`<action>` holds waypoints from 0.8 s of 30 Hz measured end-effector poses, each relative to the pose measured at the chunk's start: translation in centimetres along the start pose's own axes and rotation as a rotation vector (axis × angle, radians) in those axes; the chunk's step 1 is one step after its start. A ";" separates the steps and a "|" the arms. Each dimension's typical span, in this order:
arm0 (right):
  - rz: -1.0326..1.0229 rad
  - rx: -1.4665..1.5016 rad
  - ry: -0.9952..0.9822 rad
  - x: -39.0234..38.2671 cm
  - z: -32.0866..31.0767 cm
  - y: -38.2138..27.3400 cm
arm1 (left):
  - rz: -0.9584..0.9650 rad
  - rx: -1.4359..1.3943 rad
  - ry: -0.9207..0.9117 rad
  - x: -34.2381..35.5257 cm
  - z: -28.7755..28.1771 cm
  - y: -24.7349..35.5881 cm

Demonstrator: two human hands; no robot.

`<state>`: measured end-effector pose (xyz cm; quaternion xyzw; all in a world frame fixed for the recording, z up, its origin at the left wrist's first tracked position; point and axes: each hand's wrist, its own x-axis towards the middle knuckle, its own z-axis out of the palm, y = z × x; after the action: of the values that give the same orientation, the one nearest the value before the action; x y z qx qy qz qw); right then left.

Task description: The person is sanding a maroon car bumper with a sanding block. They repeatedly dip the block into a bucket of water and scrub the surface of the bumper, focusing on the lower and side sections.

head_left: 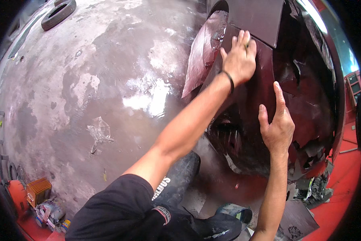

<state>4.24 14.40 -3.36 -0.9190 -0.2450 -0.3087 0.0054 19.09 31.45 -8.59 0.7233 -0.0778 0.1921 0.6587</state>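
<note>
Your left hand (240, 58) presses flat, fingers spread, bracing the dark red car body panel (265, 92); your right hand (277, 126) rests open beside it, steadying.

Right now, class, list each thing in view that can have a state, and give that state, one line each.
left hand: open, flat on the panel
right hand: open, fingers on the panel
dark red car body panel: cracked, pieces broken off the lower edge
concrete floor: wet, shiny
tyre: lying flat

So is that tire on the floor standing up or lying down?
Lying down. The tire rests flat on its side on the wet concrete floor, far from both hands, with its round side wall facing up.
</note>
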 end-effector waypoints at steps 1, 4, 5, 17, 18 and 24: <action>-0.011 0.000 0.015 0.0 0.1 0.0 | 0.012 -0.040 0.018 -1.7 0.8 -0.2; 0.035 -0.006 -0.019 -0.5 -0.2 0.3 | 0.033 -0.064 -0.014 -7.9 2.2 0.2; 0.021 -0.018 0.003 -0.3 -0.4 0.2 | 0.033 -0.039 -0.038 -7.2 2.1 0.0; 0.012 -0.016 0.022 -0.4 -1.4 -0.1 | 0.083 0.020 -0.016 -7.3 3.1 1.1; 0.011 -0.016 0.028 -0.2 -1.5 -0.2 | 0.074 0.013 -0.014 -5.7 2.7 0.7; -0.014 -0.003 0.050 0.6 -1.6 -0.8 | -0.103 -0.007 0.025 2.6 0.8 -1.1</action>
<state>3.40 15.15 -1.86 -0.9092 -0.2509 -0.3322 0.0080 22.03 31.15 -8.69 0.7215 -0.0327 0.1666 0.6713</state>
